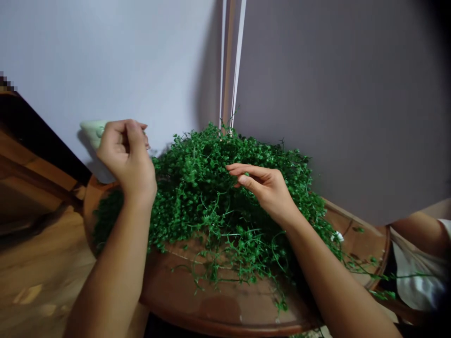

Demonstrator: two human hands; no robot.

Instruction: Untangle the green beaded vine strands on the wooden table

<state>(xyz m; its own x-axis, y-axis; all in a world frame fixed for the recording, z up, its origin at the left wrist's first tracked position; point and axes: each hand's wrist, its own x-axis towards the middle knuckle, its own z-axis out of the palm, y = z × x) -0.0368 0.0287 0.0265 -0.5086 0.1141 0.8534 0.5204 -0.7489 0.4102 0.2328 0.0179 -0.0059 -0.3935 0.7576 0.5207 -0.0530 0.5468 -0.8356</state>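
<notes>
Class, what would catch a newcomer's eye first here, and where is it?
A big heap of green sprigs dominates the centre, covering much of the brown table. The right hand appears in front of it; the left hand is raised at left, before a pale green object.

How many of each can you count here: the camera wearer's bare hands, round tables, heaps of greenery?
Bare hands: 2, the left hand and the right hand
Round tables: 1, the brown table
Heaps of greenery: 1, the green heap, its sprigs too tangled to count
Total: 4
</notes>
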